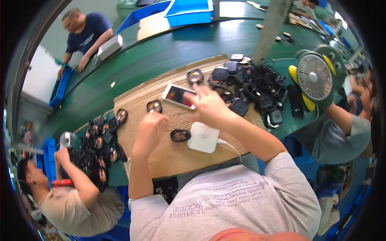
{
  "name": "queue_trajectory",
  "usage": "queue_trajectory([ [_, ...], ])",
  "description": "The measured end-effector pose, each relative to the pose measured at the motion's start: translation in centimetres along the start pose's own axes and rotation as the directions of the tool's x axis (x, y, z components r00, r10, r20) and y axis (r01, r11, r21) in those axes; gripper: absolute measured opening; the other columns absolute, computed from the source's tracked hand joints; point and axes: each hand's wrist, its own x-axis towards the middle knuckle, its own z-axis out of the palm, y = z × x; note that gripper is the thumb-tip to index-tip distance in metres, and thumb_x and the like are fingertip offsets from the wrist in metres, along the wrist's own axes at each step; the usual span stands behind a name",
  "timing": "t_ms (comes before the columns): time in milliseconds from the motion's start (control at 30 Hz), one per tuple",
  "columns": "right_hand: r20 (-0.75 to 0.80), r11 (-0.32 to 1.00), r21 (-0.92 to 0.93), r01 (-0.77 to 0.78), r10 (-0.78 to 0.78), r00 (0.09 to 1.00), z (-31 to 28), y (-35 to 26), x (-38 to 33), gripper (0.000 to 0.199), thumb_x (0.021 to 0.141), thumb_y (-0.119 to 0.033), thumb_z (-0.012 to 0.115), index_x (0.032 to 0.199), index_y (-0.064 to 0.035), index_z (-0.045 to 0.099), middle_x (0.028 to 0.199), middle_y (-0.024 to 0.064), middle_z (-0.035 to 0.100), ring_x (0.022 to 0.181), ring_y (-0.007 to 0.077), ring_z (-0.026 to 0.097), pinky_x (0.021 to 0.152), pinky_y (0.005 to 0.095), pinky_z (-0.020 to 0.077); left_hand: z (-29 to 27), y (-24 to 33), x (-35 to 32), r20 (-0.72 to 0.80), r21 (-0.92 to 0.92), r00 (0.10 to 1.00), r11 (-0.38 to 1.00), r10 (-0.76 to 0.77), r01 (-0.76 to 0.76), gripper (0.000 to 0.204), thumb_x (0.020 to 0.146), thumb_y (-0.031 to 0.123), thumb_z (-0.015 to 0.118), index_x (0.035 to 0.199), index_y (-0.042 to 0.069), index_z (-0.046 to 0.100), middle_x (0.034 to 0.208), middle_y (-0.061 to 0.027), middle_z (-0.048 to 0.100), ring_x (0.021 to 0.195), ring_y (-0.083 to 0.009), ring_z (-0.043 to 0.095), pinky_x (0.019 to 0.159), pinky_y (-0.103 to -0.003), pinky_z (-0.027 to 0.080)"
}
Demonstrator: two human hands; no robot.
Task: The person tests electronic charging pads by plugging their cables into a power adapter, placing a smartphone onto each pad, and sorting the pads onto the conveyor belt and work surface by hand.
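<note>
My right hand [211, 105] hovers over the right end of a white smartphone [173, 94] with a lit screen, its fingers apart and somewhat blurred. Just beyond those fingertips lies a small round black device with a coppery face [195, 75]. My left hand [151, 125] is at the near side of a similar round device [154, 106]; motion blurs its curled fingers, and I cannot make out a grip. Between my forearms a coiled black cable [180, 135] rests beside a rounded white square pad [204, 137] with a white cord. All these lie on a cardboard sheet [138, 138].
Black square devices and cables [257, 86] are heaped at the right, more round devices [96, 140] at the left. A fan [315, 78] stands at the right. Beyond the cardboard runs a green belt [161, 52] with a blue bin [189, 14]. Co-workers sit left, right and across.
</note>
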Motion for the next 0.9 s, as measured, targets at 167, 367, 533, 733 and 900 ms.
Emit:
queue_trajectory([
  [167,0.296,0.934,0.305,0.187,-0.280,0.913,-3.2,-2.9,-7.5,0.085,0.068,-0.049,0.073,0.138,-0.0116,0.041,0.132,0.0324,0.041,0.112,0.0411,0.049,0.094,0.0447,0.0401,2.1,2.1,-1.6,0.376,0.190,0.921,0.965,0.099,-0.181,0.018,0.076,0.005,0.062,0.094,0.008,0.060,0.098,-0.0066,0.060,0.085,-0.0266,0.058,0.076,-0.035,0.048],
  [367,0.199,0.917,0.398,-0.037,-0.046,0.979,-2.1,-1.7,-11.9,0.078,0.072,-0.043,0.071,0.140,-0.0190,0.040,0.137,0.0262,0.039,0.122,0.0387,0.043,0.102,0.0444,0.0339,-4.2,-3.1,-1.0,-0.117,0.358,0.987,0.923,-0.108,0.144,0.021,0.078,0.003,0.059,0.098,0.007,0.061,0.093,-0.0080,0.060,0.076,-0.0240,0.059,0.068,-0.034,0.049],
  [533,0.095,0.891,0.454,-0.007,-0.041,0.995,-2.3,-2.0,-11.7,0.070,0.075,-0.041,0.070,0.137,-0.0203,0.045,0.139,0.0203,0.041,0.125,0.0345,0.042,0.104,0.0433,0.0316,-14.8,-15.1,-7.1,-0.504,0.508,0.799,0.635,-0.329,0.582,0.032,0.079,-0.005,0.052,0.110,0.000,0.058,0.105,-0.0149,0.060,0.085,-0.0345,0.061,0.076,-0.040,0.049],
  [733,0.021,0.894,0.447,0.030,-0.045,0.999,-2.8,-0.8,-11.6,0.056,0.079,-0.039,0.067,0.130,-0.0196,0.051,0.136,0.0115,0.048,0.123,0.0269,0.046,0.103,0.0410,0.0335,-14.7,-12.4,-8.2,-0.486,0.613,0.698,0.363,-0.526,0.701,0.040,0.083,0.000,0.054,0.123,0.000,0.051,0.118,-0.0169,0.058,0.096,-0.0357,0.061,0.082,-0.040,0.050],
  [900,-0.089,0.969,0.137,-0.204,0.217,0.972,-5.3,8.1,-6.9,0.019,0.080,-0.027,0.066,0.094,-0.0138,0.064,0.099,0.0044,0.061,0.086,0.0209,0.059,0.075,0.0319,0.0491,-11.2,-8.5,-5.7,-0.506,0.489,0.779,0.620,-0.372,0.614,0.043,0.089,0.007,0.054,0.131,0.003,0.047,0.131,-0.0155,0.052,0.113,-0.0320,0.055,0.094,-0.038,0.045],
])
